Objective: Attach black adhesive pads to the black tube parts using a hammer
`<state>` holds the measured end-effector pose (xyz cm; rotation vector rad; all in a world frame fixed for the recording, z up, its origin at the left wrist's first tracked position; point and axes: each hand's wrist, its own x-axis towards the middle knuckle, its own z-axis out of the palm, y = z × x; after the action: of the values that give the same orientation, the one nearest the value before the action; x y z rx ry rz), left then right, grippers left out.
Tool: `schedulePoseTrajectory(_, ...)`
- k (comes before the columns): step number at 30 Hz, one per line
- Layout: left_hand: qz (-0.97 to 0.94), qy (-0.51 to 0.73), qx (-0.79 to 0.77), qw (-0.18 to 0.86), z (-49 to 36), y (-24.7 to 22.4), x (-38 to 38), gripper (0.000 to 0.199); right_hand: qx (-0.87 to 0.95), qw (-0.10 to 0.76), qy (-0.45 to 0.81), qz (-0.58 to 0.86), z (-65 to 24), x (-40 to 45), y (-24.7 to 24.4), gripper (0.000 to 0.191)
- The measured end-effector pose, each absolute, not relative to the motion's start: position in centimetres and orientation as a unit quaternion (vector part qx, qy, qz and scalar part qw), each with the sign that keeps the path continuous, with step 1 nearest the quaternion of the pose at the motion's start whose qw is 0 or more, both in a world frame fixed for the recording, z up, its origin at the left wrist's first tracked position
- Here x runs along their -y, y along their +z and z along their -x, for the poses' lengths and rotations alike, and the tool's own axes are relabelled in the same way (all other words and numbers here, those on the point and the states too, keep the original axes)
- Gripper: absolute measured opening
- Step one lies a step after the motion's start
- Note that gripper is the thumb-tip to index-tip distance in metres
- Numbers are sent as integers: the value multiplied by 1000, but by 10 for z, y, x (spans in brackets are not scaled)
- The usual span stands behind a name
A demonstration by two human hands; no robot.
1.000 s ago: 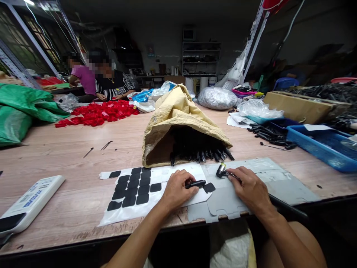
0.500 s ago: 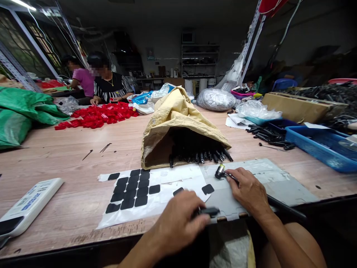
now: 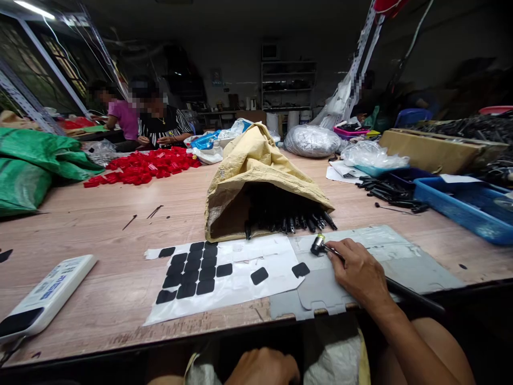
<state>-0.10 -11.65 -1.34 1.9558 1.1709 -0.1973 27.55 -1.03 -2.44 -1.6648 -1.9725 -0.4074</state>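
Note:
My right hand (image 3: 358, 272) is closed round the thin shaft of a small hammer (image 3: 319, 245). Its dark head with a yellow-green face rests over the grey board (image 3: 380, 267), and its black grip runs back under my wrist. My left hand (image 3: 264, 366) is low, below the table edge and over a pale sack (image 3: 332, 347) by my legs. Only its back shows; the fingers are hidden. Left of the board lies a white sheet (image 3: 240, 267) with several black rounded square pads (image 3: 206, 272). Behind it, a tan sack (image 3: 260, 155) opens toward me, several black tubular parts (image 3: 296, 219) at its mouth.
A white box-shaped device (image 3: 52, 294) lies at left, near a green sack (image 3: 40, 166). Red pieces (image 3: 148, 166) are heaped farther back, where two people sit. A blue tray (image 3: 465, 208), loose black parts (image 3: 390, 195) and a cardboard box (image 3: 433, 149) stand at right.
My left hand has dropped from above the sheet, where it held a black part, to below the table edge. My right hand keeps the hammer in nearly the same place.

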Motion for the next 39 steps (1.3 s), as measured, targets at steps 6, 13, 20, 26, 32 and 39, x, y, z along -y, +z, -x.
schedulePoseTrajectory(6,-701,225,-648,197,13,69,15,35,727,263,-150,616,-276,10,-25,19)
schedulePoseTrajectory(13,-589,118,-794,97,23,49,-83,31,725,265,-135,621,-276,11,-22,18)
schedulePoseTrajectory(20,-605,194,-770,58,25,47,-64,30,729,268,-139,615,-276,10,-22,19)
schedulePoseTrajectory(26,-785,257,-551,117,8,49,-19,16,725,265,-140,620,-276,10,-23,18)
schedulePoseTrajectory(32,-848,213,-459,158,-6,18,1,11,720,267,-115,631,-273,12,-19,19)
schedulePoseTrajectory(39,-814,281,-452,233,-5,3,-5,11,733,289,-99,608,-275,11,-15,23)
